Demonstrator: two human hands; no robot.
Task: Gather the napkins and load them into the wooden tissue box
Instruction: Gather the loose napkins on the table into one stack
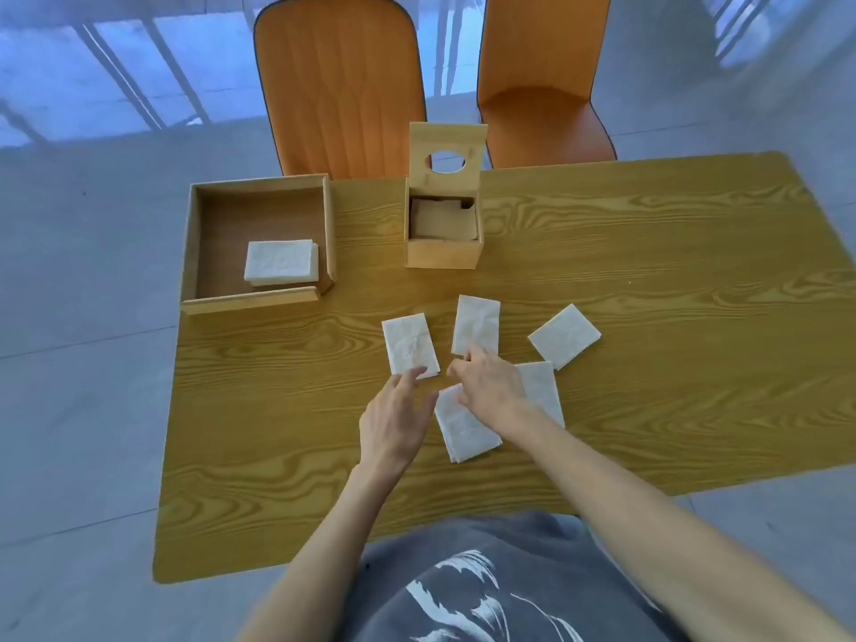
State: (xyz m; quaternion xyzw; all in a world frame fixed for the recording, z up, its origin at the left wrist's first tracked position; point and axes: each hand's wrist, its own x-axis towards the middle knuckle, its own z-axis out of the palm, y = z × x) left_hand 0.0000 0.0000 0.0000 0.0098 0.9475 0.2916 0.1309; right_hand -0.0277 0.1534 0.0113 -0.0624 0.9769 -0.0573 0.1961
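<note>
Both hands sit mid-frame among five loose napkins. Left hand (393, 419), fingers spread, touches the leftmost napkin (410, 346), its long axis pointing away. Right hand (491, 386), loosely curled, holds nothing. Box (442, 215) waits open, upper centre.

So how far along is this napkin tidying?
Early on. The small wooden tissue box stands open with some napkins already inside. Both hands, left hand and right hand, are reaching onto the five loose white napkins spread on the yellow wooden table, none lifted yet.
</note>
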